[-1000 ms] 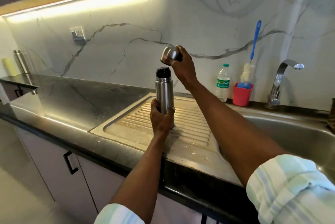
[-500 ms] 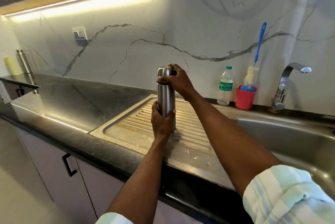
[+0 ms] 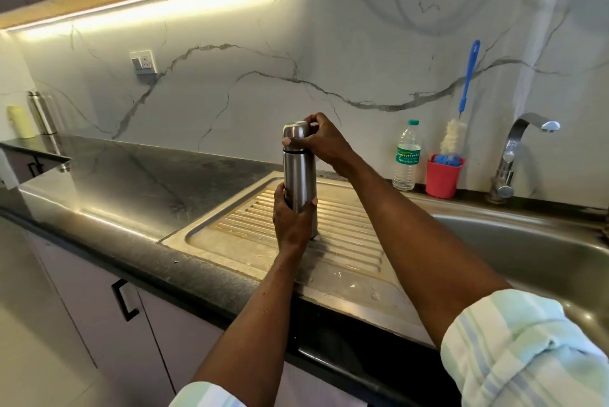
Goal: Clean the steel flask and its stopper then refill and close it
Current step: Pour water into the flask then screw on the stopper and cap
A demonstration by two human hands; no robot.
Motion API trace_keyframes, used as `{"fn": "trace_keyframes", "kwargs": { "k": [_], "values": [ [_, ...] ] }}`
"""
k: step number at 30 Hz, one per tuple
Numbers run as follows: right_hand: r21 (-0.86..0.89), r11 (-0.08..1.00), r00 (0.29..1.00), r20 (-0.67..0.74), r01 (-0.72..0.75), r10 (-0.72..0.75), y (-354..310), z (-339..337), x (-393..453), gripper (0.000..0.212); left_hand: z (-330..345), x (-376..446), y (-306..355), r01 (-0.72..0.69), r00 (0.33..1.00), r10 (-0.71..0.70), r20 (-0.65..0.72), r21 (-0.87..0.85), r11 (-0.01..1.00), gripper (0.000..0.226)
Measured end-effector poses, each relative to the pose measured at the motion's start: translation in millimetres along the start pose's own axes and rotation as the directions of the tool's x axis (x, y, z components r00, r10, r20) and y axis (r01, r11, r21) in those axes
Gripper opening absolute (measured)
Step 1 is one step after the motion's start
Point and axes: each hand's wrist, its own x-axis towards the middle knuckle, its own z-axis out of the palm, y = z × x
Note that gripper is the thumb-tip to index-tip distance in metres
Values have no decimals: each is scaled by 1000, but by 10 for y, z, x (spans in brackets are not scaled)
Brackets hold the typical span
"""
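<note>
Two hands work on one tall brushed-steel flask [image 3: 299, 176], which stands upright on the ribbed steel drainboard [image 3: 346, 242] of the sink, set in the dark stone desk [image 3: 148, 182]. Far left, against the marble wall, stand a pale yellow container [image 3: 20, 121] and a second steel bottle [image 3: 43, 113], well apart from the work. The left hand [image 3: 291, 225] wraps its fingers and thumb around the flask's lower body, steadying it. Above, the right hand [image 3: 321, 143] curls over the domed steel cap [image 3: 295, 135], fingertips on its crown and thumb across its side; the cap sits on the flask's neck with a thin dark band showing just beneath (whether it is fully screwed down cannot be told). Further right, near the wall, stand a clear plastic water bottle with a green label [image 3: 408, 156], a red cup [image 3: 443, 177] holding a blue-handled bottle brush [image 3: 468, 77], and the curved steel tap [image 3: 514, 156] over the basin [image 3: 527, 252].

Judging from this, the task looks near its end: the closing step is in hand, and only the final tightening of the cap seems left. Washing and refilling cannot be confirmed from the view.
</note>
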Motion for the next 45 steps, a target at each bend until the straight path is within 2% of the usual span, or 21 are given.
{"fn": "trace_keyframes", "kwargs": {
  "k": [2, 4, 7, 9, 11, 13, 16, 19, 23, 27, 30, 35, 37, 39, 42, 45],
  "values": [
    [-5, 1000, 998, 59, -14, 15, -37, -18, 40, 74, 3, 5, -17, -3, 1000, 3, 1, 4, 1000, 77],
    [16, 1000, 997, 79, -9, 7, -40, -53, 68, 61, 11, 12, -35, -1, 1000, 1, 1, 4, 1000, 77],
    [-23, 1000, 1000, 21, 7, -6, -26, -70, 63, 53, 20, 22, -49, -2, 1000, 2, 0, 13, 1000, 77],
    [-106, 994, 999, -33, 15, -19, -34, -31, 64, 64, 21, 32, -62, -4, 1000, 4, 2, 19, 1000, 77],
    [-169, 986, 1000, -3, 6, -6, -57, -4, 81, 81, 22, 37, -76, -7, 1000, 6, 3, 28, 1000, 77],
    [-118, 993, 999, 33, -22, 26, -101, -13, 83, 85, 24, 36, -85, -8, 1000, 7, 5, 32, 999, 77],
    [-2, 1000, 1000, 6, -7, 7, -126, -89, 66, 58, 25, 42, -95, -15, 1000, 15, 2, 37, 999, 78],
    [-71, 997, 999, -37, 14, -16, -76, -99, 62, 46, 30, 42, -99, -19, 1000, 18, 2, 44, 999, 78],
    [-143, 990, 1000, -18, 2, -4, -52, -104, 99, 69, 26, 39, -100, -28, 1000, 28, 0, 45, 999, 77],
    [-32, 999, 998, 49, -38, 40, -61, -136, 107, 58, 18, 38, -99, -33, 999, 33, 7, 35, 999, 76],
    [-39, 999, 1000, 20, -14, 15, -36, -121, 80, 51, 17, 39, -106, -27, 1000, 27, 6, 28, 999, 77],
    [-81, 997, 1000, -7, -14, 14, -74, -97, 91, 64, 22, 45, -118, -43, 999, 42, 5, 51, 998, 76],
    [-176, 984, 1000, -24, -18, 15, -80, -33, 95, 71, 21, 49, -123, -39, 999, 39, 1, 56, 998, 77],
    [-234, 972, 999, -47, -1, -10, -36, 9, 119, 69, 21, 54, -132, -40, 999, 40, -1, 58, 997, 77],
    [-74, 997, 999, -54, 1, -5, -5, -45, 95, 62, 21, 51, -130, -53, 999, 53, 3, 65, 997, 74],
    [146, 989, 999, 39, -39, 34, 65, -155, 76, 50, 21, 51, -136, -75, 997, 74, 11, 83, 994, 72]
  ]
}}
